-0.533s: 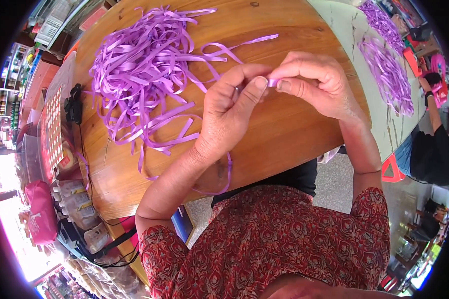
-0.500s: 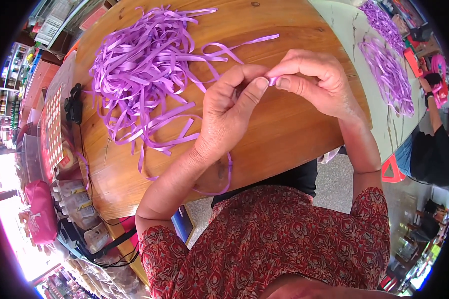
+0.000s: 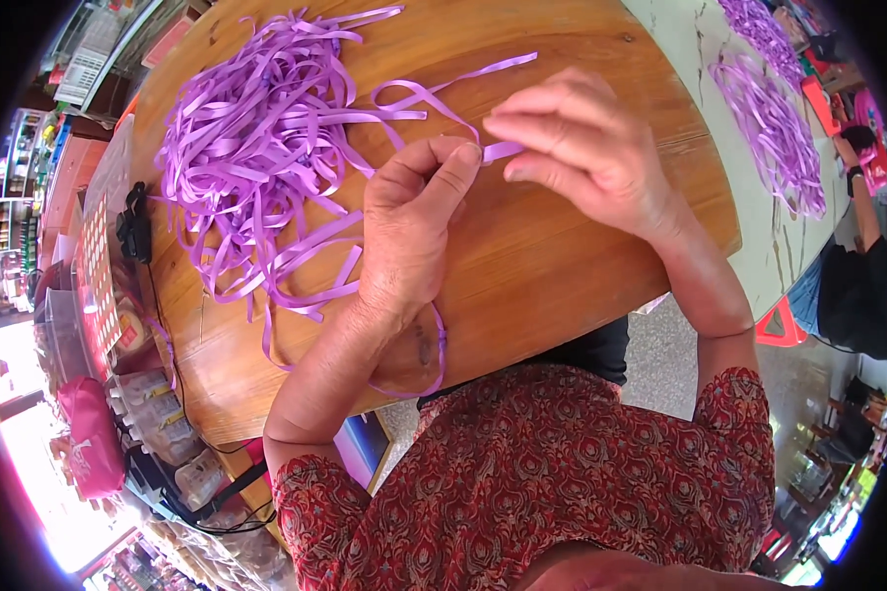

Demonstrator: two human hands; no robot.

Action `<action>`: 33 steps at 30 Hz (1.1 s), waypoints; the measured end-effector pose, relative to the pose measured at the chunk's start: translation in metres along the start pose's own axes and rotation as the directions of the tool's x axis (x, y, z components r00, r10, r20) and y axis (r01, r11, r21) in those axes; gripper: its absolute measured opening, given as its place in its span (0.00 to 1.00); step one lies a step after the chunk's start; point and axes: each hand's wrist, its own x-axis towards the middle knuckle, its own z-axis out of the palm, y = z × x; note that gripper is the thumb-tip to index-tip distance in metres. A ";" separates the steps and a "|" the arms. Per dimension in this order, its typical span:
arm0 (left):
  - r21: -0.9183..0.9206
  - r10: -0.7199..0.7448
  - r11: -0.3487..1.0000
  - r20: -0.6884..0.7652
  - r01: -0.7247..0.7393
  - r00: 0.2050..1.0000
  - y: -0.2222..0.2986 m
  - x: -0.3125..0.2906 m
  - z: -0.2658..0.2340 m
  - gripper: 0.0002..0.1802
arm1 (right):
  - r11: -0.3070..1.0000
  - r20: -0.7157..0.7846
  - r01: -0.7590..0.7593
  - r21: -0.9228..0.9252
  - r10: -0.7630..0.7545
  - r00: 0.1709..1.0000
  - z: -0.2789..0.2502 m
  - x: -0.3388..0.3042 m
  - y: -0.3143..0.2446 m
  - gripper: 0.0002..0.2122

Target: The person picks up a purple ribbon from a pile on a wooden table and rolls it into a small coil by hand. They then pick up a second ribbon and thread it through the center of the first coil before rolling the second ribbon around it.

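Note:
My left hand (image 3: 409,222) pinches a narrow purple ribbon (image 3: 504,151) between thumb and forefinger, above the wooden table. A short flat end of it sticks out to the right of the fingertips. Around that end, my right hand (image 3: 596,153) has its thumb and fingers spread apart, seemingly without gripping it. One strand of ribbon runs up from the left fingertips and across the wood, and a loop (image 3: 442,345) hangs near the table's front edge below my left wrist. A large tangled pile of purple ribbons (image 3: 256,148) lies left of my hands.
The wooden table (image 3: 562,256) adjoins a white marbled table (image 3: 695,69) on the right, bearing more purple ribbons (image 3: 774,138). A black cable clip-like object (image 3: 134,222) and cord lie at the left edge. A red stool (image 3: 781,325) and another person's arm (image 3: 865,212) are far right.
My right thumb and fingers have parted from their pinch on the ribbon, leaving its end exposed. My left hand has shifted slightly left, still pinching.

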 end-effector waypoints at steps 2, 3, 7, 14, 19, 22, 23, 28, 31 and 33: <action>0.039 0.043 0.998 0.017 -0.043 0.999 0.001 -0.003 0.003 0.05 | 0.994 0.042 0.070 -0.087 -0.066 0.997 0.006 -0.003 -0.003 0.15; 0.076 0.087 0.993 0.037 -0.089 0.996 0.001 -0.004 0.004 0.05 | 0.994 0.042 0.069 -0.086 -0.065 0.997 0.008 -0.008 -0.002 0.15; 0.232 0.196 0.950 0.078 -0.209 0.978 -0.009 -0.001 -0.001 0.04 | 0.993 0.071 0.045 -0.112 -0.037 0.997 0.007 -0.012 -0.003 0.11; 0.627 0.423 0.618 0.243 -0.474 0.873 -0.008 0.002 -0.008 0.01 | 0.984 0.122 -0.115 0.134 0.099 0.988 0.018 -0.012 -0.003 0.10; 0.561 0.452 0.669 0.213 -0.487 0.866 -0.010 0.004 -0.008 0.01 | 0.984 0.100 -0.129 0.125 0.117 0.988 0.018 -0.014 -0.003 0.12; 0.532 0.377 0.734 0.197 -0.421 0.905 -0.009 0.004 -0.008 0.01 | 1.000 0.076 -0.028 0.012 0.027 0.997 0.015 -0.012 -0.003 0.12; 0.537 0.370 0.732 0.205 -0.420 0.906 -0.008 0.005 -0.008 0.01 | 0.998 0.079 0.024 -0.056 -0.019 0.997 0.014 -0.011 -0.002 0.12; 0.568 0.316 0.730 0.214 -0.381 0.924 -0.004 0.008 -0.011 0.03 | 0.994 0.044 0.034 -0.108 -0.030 0.999 0.009 -0.010 0.001 0.13; 0.598 0.329 0.699 0.217 -0.392 0.919 0.002 0.007 -0.013 0.03 | 0.995 0.016 -0.004 -0.102 0.006 1.000 0.007 -0.009 0.000 0.13; 0.586 0.360 0.704 0.195 -0.402 0.913 0.003 0.007 -0.012 0.02 | 0.994 0.012 -0.013 -0.107 0.014 1.000 0.007 -0.009 -0.001 0.13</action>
